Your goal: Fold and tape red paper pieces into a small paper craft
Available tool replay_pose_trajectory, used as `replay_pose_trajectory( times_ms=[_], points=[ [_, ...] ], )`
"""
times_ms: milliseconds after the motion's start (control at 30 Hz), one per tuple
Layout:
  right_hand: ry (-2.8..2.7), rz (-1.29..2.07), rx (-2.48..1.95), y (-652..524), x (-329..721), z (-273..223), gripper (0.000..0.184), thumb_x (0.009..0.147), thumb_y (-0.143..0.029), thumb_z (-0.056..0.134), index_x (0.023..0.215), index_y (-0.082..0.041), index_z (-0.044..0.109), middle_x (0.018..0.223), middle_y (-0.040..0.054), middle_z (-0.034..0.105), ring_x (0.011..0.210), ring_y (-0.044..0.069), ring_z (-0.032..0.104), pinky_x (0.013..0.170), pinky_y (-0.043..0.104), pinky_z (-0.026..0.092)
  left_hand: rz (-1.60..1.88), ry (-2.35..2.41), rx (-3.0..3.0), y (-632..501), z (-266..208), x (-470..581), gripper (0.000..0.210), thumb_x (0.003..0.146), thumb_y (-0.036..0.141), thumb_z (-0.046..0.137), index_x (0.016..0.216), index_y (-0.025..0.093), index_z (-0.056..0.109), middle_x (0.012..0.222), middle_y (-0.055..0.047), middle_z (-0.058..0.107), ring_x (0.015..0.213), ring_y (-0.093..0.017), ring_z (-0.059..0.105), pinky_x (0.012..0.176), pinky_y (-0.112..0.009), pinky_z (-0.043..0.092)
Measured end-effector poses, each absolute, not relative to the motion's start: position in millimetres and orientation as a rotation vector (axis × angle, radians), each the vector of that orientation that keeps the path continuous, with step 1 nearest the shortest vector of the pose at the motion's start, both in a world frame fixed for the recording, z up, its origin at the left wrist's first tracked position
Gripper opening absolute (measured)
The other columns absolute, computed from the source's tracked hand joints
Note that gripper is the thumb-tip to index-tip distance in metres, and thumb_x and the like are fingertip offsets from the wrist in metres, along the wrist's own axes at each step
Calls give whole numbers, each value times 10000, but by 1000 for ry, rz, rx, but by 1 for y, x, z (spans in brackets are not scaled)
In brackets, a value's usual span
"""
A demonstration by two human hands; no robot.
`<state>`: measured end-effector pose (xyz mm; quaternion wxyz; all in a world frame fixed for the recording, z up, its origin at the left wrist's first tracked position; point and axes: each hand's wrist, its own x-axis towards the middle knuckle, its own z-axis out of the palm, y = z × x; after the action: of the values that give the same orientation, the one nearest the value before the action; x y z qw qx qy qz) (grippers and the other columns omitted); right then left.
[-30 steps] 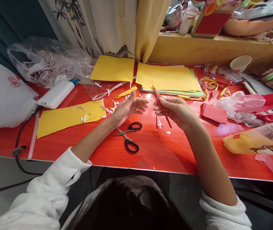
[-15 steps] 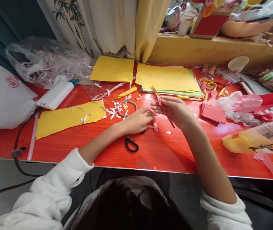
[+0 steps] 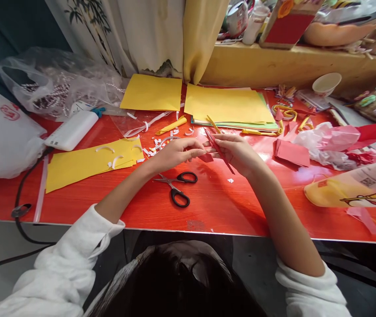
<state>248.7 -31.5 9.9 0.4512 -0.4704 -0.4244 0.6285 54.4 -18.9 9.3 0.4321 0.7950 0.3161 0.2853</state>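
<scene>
My right hand [image 3: 235, 152] is closed on a narrow folded red paper [image 3: 221, 154]. A thin yellow paper strip [image 3: 213, 124] sticks up beyond its fingers. Just left of it, my left hand [image 3: 176, 154] pinches a small red paper piece [image 3: 206, 157], and the fingertips of both hands nearly meet. Scissors [image 3: 173, 181] with black handles lie with blades apart on the red table below my left hand. Behind that hand, a roll of tape [image 3: 170, 138] is partly hidden, with white paper scraps [image 3: 151, 151] beside it.
Yellow sheets [image 3: 153, 92] and a stack of coloured paper [image 3: 227, 103] lie at the back. Yellow strips [image 3: 78, 165] and a white power bank [image 3: 72, 130] are at the left. Red paper squares [image 3: 291, 152], crumpled pink wrap [image 3: 326, 145] and a plastic cup [image 3: 339, 187] occupy the right.
My left hand has lifted off the table and moved away from the scissors, uncovering them. The small red piece has come up in its fingers beside my right hand, which has barely moved.
</scene>
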Motion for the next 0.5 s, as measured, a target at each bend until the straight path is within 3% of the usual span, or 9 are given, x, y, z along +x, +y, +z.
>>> replay_pose_trajectory(
  times_ms=[167,500],
  points=[
    [-1029,1620,-1150,-31,247,5,181,865,-84,451,793,-101,617,737,64,651,650,132,670,704,283,583,824,832,1734,-15,13,51,167,808,288,592,878,147,646,699,2,556,565,-56,460,487,-175,361],
    [-1105,1780,-1137,-36,236,3,231,902,-111,416,844,-101,639,845,110,705,746,154,697,856,318,556,819,906,1636,-12,8,54,183,794,271,595,850,126,692,522,34,456,441,-44,430,385,-158,367]
  ],
)
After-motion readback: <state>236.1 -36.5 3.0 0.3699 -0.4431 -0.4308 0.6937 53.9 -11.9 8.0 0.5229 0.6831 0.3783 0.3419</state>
